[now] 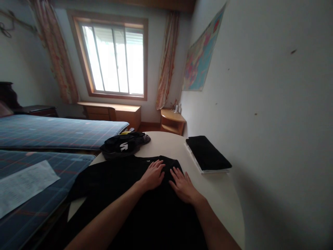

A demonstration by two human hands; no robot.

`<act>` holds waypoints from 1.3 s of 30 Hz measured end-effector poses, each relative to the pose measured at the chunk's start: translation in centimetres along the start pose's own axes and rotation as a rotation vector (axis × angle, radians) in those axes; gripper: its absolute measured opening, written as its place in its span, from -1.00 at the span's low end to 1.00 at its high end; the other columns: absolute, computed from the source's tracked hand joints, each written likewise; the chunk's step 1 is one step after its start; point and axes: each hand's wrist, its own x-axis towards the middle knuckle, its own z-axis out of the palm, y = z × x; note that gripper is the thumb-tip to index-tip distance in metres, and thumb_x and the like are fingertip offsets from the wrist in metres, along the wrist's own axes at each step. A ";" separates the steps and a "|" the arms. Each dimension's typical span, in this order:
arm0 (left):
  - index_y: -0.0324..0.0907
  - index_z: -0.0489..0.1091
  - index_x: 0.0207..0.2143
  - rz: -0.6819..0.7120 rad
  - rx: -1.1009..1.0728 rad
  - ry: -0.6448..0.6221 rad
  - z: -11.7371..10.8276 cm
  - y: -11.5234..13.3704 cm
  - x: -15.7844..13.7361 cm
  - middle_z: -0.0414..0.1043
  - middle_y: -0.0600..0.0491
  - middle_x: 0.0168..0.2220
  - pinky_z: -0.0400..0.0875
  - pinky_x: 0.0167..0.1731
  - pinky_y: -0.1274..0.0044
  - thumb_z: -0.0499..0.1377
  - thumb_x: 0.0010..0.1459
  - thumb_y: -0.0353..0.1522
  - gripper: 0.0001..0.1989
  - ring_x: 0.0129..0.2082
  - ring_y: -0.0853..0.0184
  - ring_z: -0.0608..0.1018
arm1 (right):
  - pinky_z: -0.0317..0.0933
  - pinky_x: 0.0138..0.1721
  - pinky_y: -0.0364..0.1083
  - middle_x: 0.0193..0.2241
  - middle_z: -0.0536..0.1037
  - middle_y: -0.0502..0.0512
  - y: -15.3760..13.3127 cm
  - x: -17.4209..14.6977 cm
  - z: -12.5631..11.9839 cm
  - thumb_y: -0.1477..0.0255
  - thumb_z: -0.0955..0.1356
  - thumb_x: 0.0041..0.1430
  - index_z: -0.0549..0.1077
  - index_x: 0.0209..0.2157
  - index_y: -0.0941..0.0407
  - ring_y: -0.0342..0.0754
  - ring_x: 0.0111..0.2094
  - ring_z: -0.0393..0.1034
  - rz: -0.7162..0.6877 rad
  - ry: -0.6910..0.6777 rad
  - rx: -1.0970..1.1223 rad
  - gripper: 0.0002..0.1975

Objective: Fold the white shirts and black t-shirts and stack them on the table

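Observation:
A black long-sleeved shirt (156, 215) lies spread on the pale round table (166, 139), its neckline toward the far side. One sleeve (91, 177) reaches out to the left and hangs over the table's edge. My left hand (153, 175) rests flat on the cloth just below the collar, fingers stretched out. Close beside it on the right, my right hand (182, 184) lies on the shirt near its right shoulder, with the fingers spread. Neither hand grips anything. The shirt's lower part runs out of view at the bottom.
A crumpled dark garment with a white mark (125, 144) sits at the table's far left. Toward the wall is a folded black cloth (206, 152) on something white. Blue plaid mattresses (57, 132) stand at left, one bearing a printed sheet (28, 185). The white wall (281, 139) bounds the right.

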 end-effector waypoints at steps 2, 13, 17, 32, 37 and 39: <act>-0.21 0.28 0.19 -0.143 0.114 0.048 -0.5 -0.4 -0.7 0.08 -0.15 0.33 -0.03 0.27 0.16 0.02 0.25 -0.23 -0.50 0.32 0.00 0.12 | -0.52 0.32 0.24 0.40 -0.18 0.08 0.6 0.3 -0.2 0.12 0.06 0.35 -0.08 0.37 0.11 0.04 0.40 -0.39 0.012 -0.010 -0.015 -0.34; 0.00 -0.06 0.37 -0.409 0.152 -0.108 -0.5 -4.3 -1.1 -0.19 -0.14 0.40 -0.17 0.22 -0.01 -0.22 0.22 0.17 -0.21 0.36 -0.22 -0.15 | -0.45 0.34 0.14 0.40 -0.18 0.02 3.8 2.7 -2.1 0.09 0.08 0.33 -0.06 0.37 0.05 0.00 0.40 -0.38 -0.035 -0.006 -0.045 -0.33; 0.02 -0.03 0.36 -0.438 0.180 -0.092 -0.4 -3.3 -0.1 -0.15 -0.15 0.40 -0.23 0.19 -0.09 -0.23 0.16 0.23 -0.16 0.35 -0.27 -0.15 | -0.24 0.33 0.03 0.38 -0.03 0.12 4.1 2.5 -2.5 0.10 0.11 0.33 0.04 0.35 0.12 0.02 0.38 -0.20 -0.024 0.143 -0.020 -0.34; 0.15 0.25 0.22 -0.084 0.024 0.011 1.2 -0.1 -0.4 0.07 -0.01 0.35 -0.15 0.24 -0.02 0.07 0.24 -0.11 -0.51 0.34 -0.12 0.04 | 0.23 -0.28 -0.06 -0.27 0.60 0.22 4.6 -2.7 -3.4 0.20 0.26 0.26 0.50 -0.28 0.11 0.09 -0.21 0.51 0.402 0.185 -0.081 -0.70; 0.23 0.26 0.21 -0.064 0.024 -0.006 1.2 -0.2 -0.4 0.05 0.04 0.35 -0.16 0.23 -0.04 0.07 0.26 -0.11 -0.54 0.35 -0.13 -0.01 | 0.21 -0.30 -0.13 -0.32 0.59 0.13 4.1 -2.1 -3.7 0.30 0.34 0.18 0.44 -0.20 0.14 -0.02 -0.28 0.49 0.317 0.291 0.195 -0.78; 0.22 0.26 0.20 -0.066 0.024 -0.014 1.2 -0.2 -0.4 0.04 0.04 0.36 -0.16 0.24 -0.04 0.05 0.27 -0.10 -0.55 0.36 -0.13 -0.03 | 0.22 -0.29 -0.14 -0.34 0.58 0.10 3.4 -2.1 -4.0 0.33 0.36 0.13 0.43 -0.15 0.16 -0.04 -0.30 0.48 0.270 0.320 0.289 -0.73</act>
